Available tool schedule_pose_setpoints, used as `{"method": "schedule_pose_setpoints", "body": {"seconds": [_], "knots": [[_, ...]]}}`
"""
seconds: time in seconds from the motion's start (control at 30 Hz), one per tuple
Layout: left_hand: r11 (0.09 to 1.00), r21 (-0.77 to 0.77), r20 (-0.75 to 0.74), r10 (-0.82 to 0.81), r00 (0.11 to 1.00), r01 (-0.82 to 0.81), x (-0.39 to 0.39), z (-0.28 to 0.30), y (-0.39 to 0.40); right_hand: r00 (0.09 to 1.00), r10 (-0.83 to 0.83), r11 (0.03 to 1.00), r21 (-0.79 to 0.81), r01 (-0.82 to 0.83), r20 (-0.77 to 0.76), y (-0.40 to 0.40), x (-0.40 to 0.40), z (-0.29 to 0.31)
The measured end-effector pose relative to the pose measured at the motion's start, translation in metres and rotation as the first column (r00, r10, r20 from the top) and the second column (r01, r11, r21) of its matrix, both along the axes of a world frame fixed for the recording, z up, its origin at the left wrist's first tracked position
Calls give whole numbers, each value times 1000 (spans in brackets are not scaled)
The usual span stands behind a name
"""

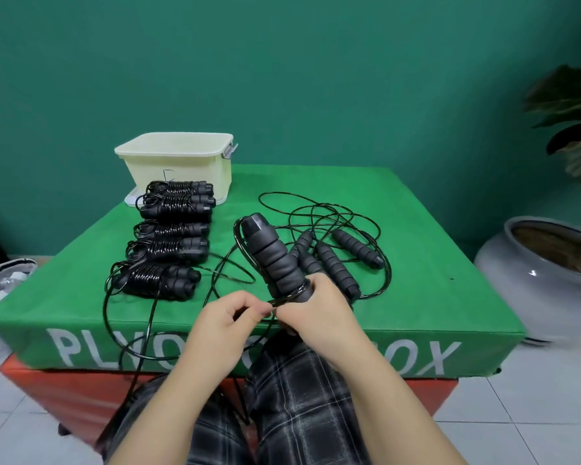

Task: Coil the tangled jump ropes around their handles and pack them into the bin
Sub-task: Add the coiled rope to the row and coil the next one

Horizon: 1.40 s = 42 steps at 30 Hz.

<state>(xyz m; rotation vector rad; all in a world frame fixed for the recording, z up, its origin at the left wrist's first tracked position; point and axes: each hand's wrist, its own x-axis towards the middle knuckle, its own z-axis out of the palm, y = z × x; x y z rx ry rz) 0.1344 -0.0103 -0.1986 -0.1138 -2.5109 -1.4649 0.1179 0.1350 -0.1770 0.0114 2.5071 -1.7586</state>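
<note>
I count five coiled jump ropes (171, 243) on the plyo box (416, 263) at left, near the cream bin (178, 162); none look packed. My right hand (319, 310) grips paired handles (275, 260); my left hand (228, 313) pinches cord (282, 300), wrapping. Loose ropes (332, 236) wait at right.

Pair of black foam-ribbed handles (271, 260) held together, tilted up and away, gripped at the near end by the right hand (319, 308). Thin black cord (284, 299) pinched by the left hand (230, 313), first turn round the handles' base, slack hanging off the bench (433, 229) front. Five coiled ropes (168, 239) in a row at left. Loose tangled rope (332, 243) at centre right. Cream bin (178, 162) at back left, upright, open.
</note>
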Motion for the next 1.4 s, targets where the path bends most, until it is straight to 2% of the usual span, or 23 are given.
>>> {"method": "schedule_pose_setpoints", "body": {"seconds": [0.1,0.23,0.37,0.47,0.53,0.6,0.7,0.8,0.87,1.0,1.13,1.27,1.4], "knots": [[995,-30,26,97,995,-96,-4,-22,-2,993,102,973,-214,-88,56,1,5,-2],[994,105,109,-21,994,10,-4,-36,-9,973,232,934,-282,-219,12,0,10,-6],[977,180,95,-137,986,119,4,-20,-12,996,75,926,-373,-49,55,-1,4,-14],[983,129,124,-146,981,130,8,-6,-9,1000,-18,961,-277,21,14,1,-1,-20],[993,76,89,-102,991,95,12,2,-6,1000,-27,974,-225,27,3,0,0,-20],[995,82,-18,-56,998,58,12,6,-4,999,-20,953,-303,31,39,0,1,-21],[997,74,-41,28,999,-25,12,11,-3,997,2,919,-393,29,78,0,0,-18],[995,93,-73,-32,997,39,13,13,-5,995,-12,909,-414,51,97,-1,-1,-20],[990,83,-62,-106,992,111,16,14,-4,996,-30,914,-400,61,82,-1,-2,-23],[995,-18,-28,-104,994,103,16,19,-1,997,-72,969,-237,70,-1,0,-1,-26],[987,-95,-50,-134,990,129,15,17,-2,996,-92,978,-187,88,-13,-1,-2,-28],[988,-4,-18,-157,987,157,18,15,7,994,-110,973,-208,103,-24,-1,-1,-25],[981,72,-62,-176,982,180,18,15,12,991,-98,994,-64,93,-90,-2,-4,-21]]}}
